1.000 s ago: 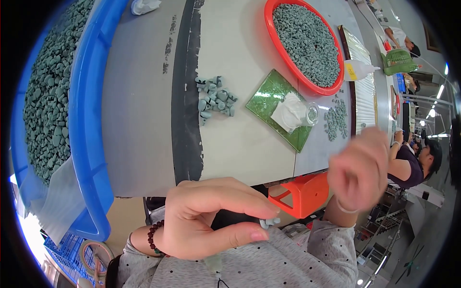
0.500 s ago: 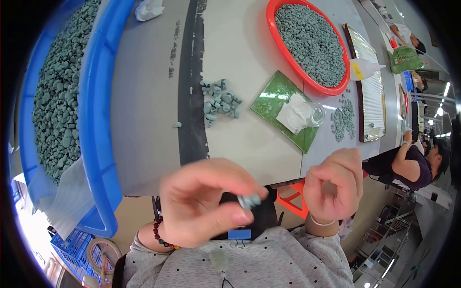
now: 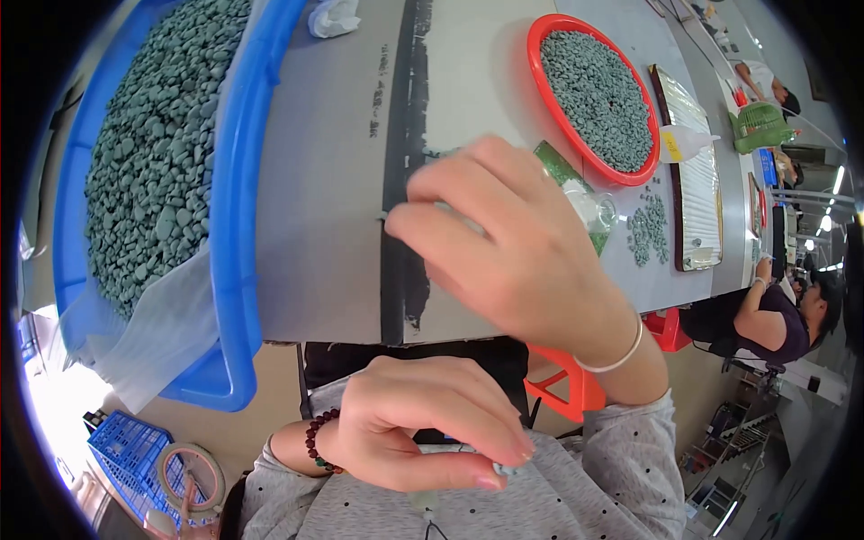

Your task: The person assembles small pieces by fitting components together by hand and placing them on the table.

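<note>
Low in front of my body, my left hand (image 3: 432,423) pinches a small grey-green stone piece (image 3: 507,469) between thumb and fingertips. My right hand (image 3: 504,243) reaches over the table, its fingers stretched out and apart, covering most of the small pile of larger green stones beneath it. The tip of one finger is at a single small stone (image 3: 382,216) by the black strip on the table. The right thumb is hidden. Partly behind that hand lies a green mat (image 3: 558,162) with a clear round container (image 3: 596,213) on it.
A blue bin (image 3: 236,234) full of green stones stands at left. Beyond my right hand are a red basin (image 3: 537,67) of green chips, loose chips (image 3: 646,232), a squeeze bottle (image 3: 688,144) and a white ridged tray (image 3: 693,198). Another person (image 3: 774,310) sits at far right.
My right hand has gone from beside the left hand forward and left over the stone pile. The left hand has lowered, still pinching its stone. The view has shifted, moving the table rightward.
</note>
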A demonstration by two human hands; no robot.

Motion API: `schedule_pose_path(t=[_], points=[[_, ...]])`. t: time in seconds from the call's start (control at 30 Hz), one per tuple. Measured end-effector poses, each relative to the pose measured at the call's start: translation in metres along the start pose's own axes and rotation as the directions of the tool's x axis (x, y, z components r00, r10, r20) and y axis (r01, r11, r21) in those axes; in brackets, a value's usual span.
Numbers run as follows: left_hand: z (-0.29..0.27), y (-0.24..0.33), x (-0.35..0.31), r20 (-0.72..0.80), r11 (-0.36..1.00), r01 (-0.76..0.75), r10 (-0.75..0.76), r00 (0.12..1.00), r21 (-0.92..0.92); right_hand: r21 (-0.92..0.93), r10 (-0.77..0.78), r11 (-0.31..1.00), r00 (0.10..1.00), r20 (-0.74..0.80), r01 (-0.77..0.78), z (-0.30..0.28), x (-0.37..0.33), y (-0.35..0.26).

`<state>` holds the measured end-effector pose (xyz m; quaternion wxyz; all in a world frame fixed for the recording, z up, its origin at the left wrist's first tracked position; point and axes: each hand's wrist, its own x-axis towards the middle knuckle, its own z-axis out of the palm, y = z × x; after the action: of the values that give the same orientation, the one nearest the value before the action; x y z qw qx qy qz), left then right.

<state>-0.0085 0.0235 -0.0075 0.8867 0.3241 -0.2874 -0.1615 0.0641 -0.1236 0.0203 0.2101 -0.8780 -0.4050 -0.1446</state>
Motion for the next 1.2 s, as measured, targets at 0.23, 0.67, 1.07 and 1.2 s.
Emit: schedule_pose_path(t=[0.23, 0.67, 1.07, 1.2], points=[[0.001, 0.006, -0.009, -0.027, 1.000, -0.016, 0.017, 1.000, 0.002, -0.071, -0.097, 0.991, 0.976, 0.196, 0.113, 0.006, 0.025, 0.014], [-0.006, 0.013, -0.013, -0.025, 0.998, 0.045, -0.044, 0.999, 0.046, -0.104, -0.059, 0.990, 0.954, 0.293, 0.093, 0.002, 0.029, 0.003], [-0.011, 0.011, -0.016, -0.133, 0.996, -0.014, 0.026, 0.991, 0.089, -0.027, -0.101, 0.995, 0.995, -0.019, 0.101, -0.023, 0.018, -0.002], [-0.013, 0.013, -0.016, -0.186, 0.987, 0.006, 0.025, 0.982, 0.161, -0.325, 0.023, 0.943, 0.992, -0.126, -0.064, -0.069, -0.015, -0.013]])
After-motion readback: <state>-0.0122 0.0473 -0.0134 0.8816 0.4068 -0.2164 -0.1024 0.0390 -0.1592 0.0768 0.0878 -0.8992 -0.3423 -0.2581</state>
